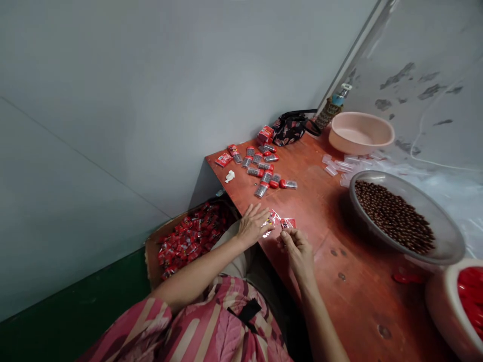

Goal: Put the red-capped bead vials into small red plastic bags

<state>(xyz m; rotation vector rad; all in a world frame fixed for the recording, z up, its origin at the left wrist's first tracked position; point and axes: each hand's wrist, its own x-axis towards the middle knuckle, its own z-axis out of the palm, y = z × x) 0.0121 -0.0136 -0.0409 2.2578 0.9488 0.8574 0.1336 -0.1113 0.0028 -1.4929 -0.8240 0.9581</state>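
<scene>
My left hand (253, 226) lies at the edge of the red table (324, 201), fingers stretched out over a clear plastic wrapper (272, 218) with red and yellow print. Just to its right, my right hand (296, 244) pinches the lower edge of a small red packet (289, 223) between thumb and fingers. Beyond both hands lie several small clear tubes (261, 189) with red caps and dark contents. A flat red packet (224, 159) rests near the table's far left corner.
Below the table's left edge stands a box (151, 259) full of red packets. On the right are a grey basin (445, 236) of brown beads, a pink basin (362, 131), clear tubes (331, 170) and a tub (439, 301) of red caps. A floral bag (289, 129) sits at the wall.
</scene>
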